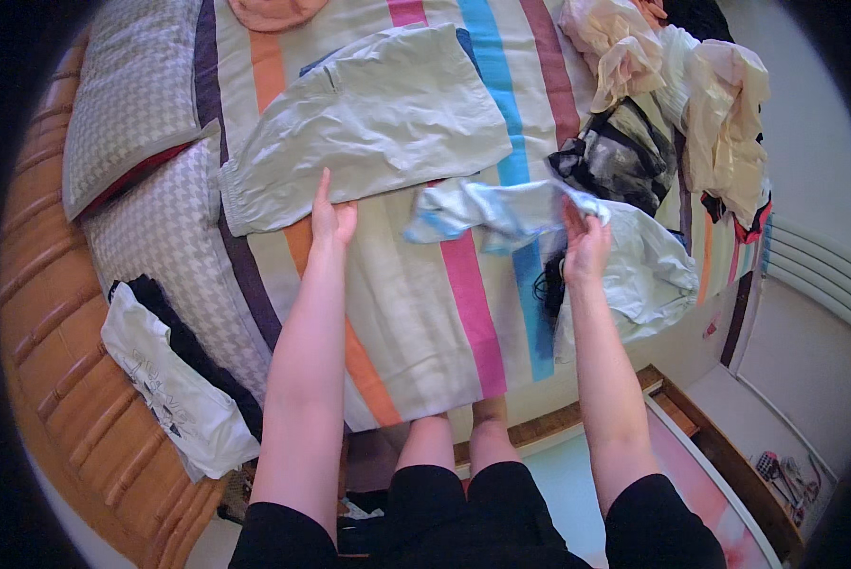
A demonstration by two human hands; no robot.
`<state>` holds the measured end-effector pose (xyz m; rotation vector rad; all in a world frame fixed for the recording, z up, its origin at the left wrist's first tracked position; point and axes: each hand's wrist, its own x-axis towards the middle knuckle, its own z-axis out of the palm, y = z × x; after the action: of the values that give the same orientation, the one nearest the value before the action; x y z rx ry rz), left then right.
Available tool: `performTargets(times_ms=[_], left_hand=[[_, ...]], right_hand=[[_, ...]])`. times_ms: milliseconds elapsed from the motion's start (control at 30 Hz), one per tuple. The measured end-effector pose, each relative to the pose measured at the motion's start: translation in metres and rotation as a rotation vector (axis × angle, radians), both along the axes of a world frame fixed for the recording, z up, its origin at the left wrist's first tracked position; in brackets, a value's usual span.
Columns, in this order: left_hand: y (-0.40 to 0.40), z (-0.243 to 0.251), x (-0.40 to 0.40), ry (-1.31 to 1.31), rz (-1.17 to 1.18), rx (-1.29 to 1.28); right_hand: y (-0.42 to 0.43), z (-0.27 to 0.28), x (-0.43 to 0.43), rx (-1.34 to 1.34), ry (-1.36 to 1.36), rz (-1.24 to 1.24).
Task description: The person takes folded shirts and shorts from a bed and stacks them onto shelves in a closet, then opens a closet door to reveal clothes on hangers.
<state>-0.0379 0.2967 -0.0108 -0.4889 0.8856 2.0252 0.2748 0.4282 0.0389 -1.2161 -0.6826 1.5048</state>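
Observation:
My right hand (pixel 586 242) grips one end of a light blue and white cloth (pixel 496 213), blurred and stretched leftward above the striped bedspread (pixel 397 299). My left hand (pixel 333 217) is at the near edge of a pale garment (pixel 375 121) with a gathered elastic band. Its index finger points away from me over the fabric, and nothing shows in its grasp. Blue fabric peeks out from beneath that garment, which lies flat. Under and beside my right wrist is another pale garment (pixel 638 270) with a gathered end, next to a black stringy item (pixel 552 284).
Crumpled clothes, including a cream garment (pixel 725 128) and a black-and-grey one (pixel 624 153), are heaped at the far right. Houndstooth pillows (pixel 134 107) lean by the wooden headboard (pixel 55 341). A white printed shirt (pixel 176 391) lies there. An open wooden drawer (pixel 738 455) is at lower right.

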Motion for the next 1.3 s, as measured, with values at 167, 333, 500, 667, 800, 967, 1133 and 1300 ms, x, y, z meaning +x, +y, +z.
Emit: performTargets(times_ms=[167, 333, 500, 667, 800, 967, 1133, 1300], left_hand=[[0.01, -0.002, -0.007, -0.007, -0.027, 0.06], [0.015, 0.005, -0.008, 0.021, -0.081, 0.106], [0.025, 0.012, -0.018, -0.008, 0.096, 0.101], [0.015, 0.014, -0.041, 0.062, 0.126, 0.107], [0.014, 0.008, -0.058, 0.176, -0.069, 0.032], [-0.006, 0.006, -0.065, 0.21, -0.16, -0.121], [-0.064, 0.019, -0.029, 0.186, -0.105, -0.208], [-0.174, 0.024, 0.049, 0.163, 0.013, -0.316]], right_hand=[[-0.011, 0.018, -0.018, 0.042, -0.115, -0.047], [-0.061, -0.011, -0.076, -0.34, 0.019, 0.547], [-0.058, -0.042, -0.149, -0.535, 0.334, 0.596], [-0.022, -0.051, -0.186, -0.477, 0.604, 0.202], [0.001, -0.057, -0.203, -0.489, 0.574, 0.316], [-0.01, -0.037, -0.211, -0.477, 0.439, 0.436], [-0.062, -0.018, -0.165, -0.498, 0.3, 0.594], [-0.146, -0.01, -0.094, -0.672, 0.282, 0.665]])
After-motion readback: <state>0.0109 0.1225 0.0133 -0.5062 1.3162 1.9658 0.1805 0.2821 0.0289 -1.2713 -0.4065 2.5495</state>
